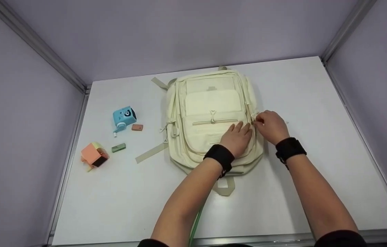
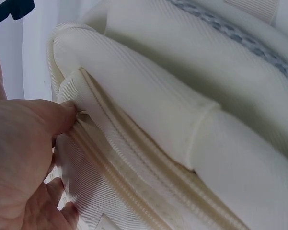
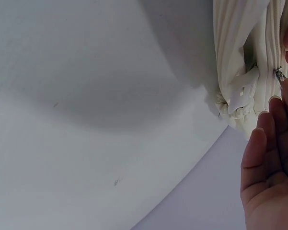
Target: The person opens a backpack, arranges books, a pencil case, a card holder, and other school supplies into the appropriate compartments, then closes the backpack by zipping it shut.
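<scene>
A cream backpack [image 1: 213, 103] lies front side up on the white table, its top loop toward the near edge. My left hand [image 1: 236, 141] rests on the lower right of its front pocket with the fingers spread out. In the left wrist view, the thumb of that hand touches the fabric beside a zipper [image 2: 134, 139] whose two rows of teeth stand apart. At the bag's right side, my right hand [image 1: 271, 127] pinches a small metal zipper pull [image 3: 279, 74] between thumb and fingertip. Part of the pull is hidden by the fingers.
Left of the bag lie a blue box-shaped object [image 1: 124, 116] with a panda face, a reddish-brown block [image 1: 137, 127], a green block [image 1: 118, 148] and an orange box-shaped object [image 1: 93, 154]. Straps [image 1: 151, 153] stick out from the bag's left side. Panels [image 1: 193, 34] enclose the table.
</scene>
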The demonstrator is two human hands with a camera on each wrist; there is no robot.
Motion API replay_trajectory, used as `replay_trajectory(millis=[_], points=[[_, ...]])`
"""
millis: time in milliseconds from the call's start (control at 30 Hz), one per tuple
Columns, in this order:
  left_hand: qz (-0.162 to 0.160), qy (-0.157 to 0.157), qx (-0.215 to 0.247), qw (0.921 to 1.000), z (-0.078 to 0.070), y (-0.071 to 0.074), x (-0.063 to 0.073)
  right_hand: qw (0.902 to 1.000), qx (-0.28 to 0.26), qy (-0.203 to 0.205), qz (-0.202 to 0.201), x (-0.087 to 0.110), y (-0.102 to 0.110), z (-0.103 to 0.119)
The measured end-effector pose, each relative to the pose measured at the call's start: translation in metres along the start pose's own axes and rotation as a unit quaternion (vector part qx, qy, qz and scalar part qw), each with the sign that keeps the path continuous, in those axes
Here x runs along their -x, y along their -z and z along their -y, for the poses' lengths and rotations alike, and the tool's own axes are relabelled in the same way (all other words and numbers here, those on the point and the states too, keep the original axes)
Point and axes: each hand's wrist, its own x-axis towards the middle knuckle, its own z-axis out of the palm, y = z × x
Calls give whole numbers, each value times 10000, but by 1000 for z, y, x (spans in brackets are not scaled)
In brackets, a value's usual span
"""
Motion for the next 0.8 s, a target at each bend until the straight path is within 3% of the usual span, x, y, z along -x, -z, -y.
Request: replay_trajectory(millis=[333, 600, 800], points=[[-347, -203, -45, 9992, 3, -6, 25, 9998, -172, -6, -73, -5, -6, 1], [172, 412, 107, 9989, 4, -11, 35, 10000, -14, 31, -23, 2, -5, -8], [69, 547, -137, 9984, 7, -14, 33, 9999, 105, 103, -75, 11, -6, -10]])
